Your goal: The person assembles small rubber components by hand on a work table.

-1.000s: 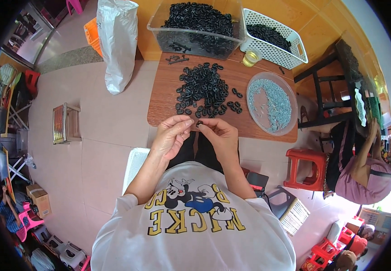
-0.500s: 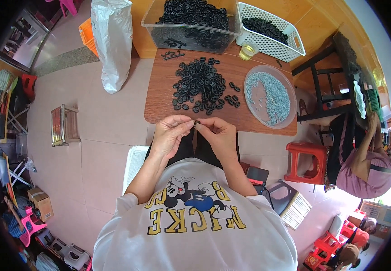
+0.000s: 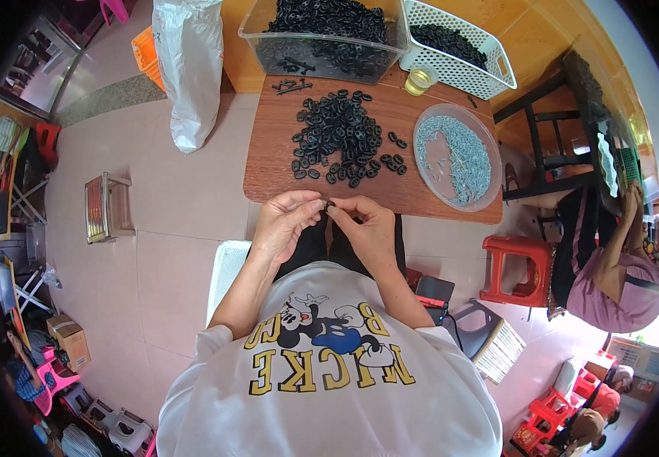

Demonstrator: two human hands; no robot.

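Observation:
My left hand [image 3: 285,226] and my right hand [image 3: 369,232] meet at the near edge of the wooden table, fingertips pinched together. Between them shows a small black part [image 3: 329,206], gripped by my right fingers. My left thumb and forefinger are closed right beside it; whatever they hold is too small to make out. Just beyond my hands lies a loose pile of black oval two-holed plastic pieces [image 3: 341,129]. To its right, a round clear tray [image 3: 492,190] holds many small silvery-blue screws [image 3: 470,164].
At the table's back stand a clear bin [image 3: 329,46] of black pieces, a white perforated basket [image 3: 501,80] and a small cup of yellowish liquid [image 3: 419,81]. A white sack [image 3: 188,76] is left of the table. A red stool [image 3: 516,270] and a seated person [image 3: 615,286] are on the right.
My hands stay pinched together in nearly the same place, with only a slight shift of the fingers around the black part. The view has tilted slightly.

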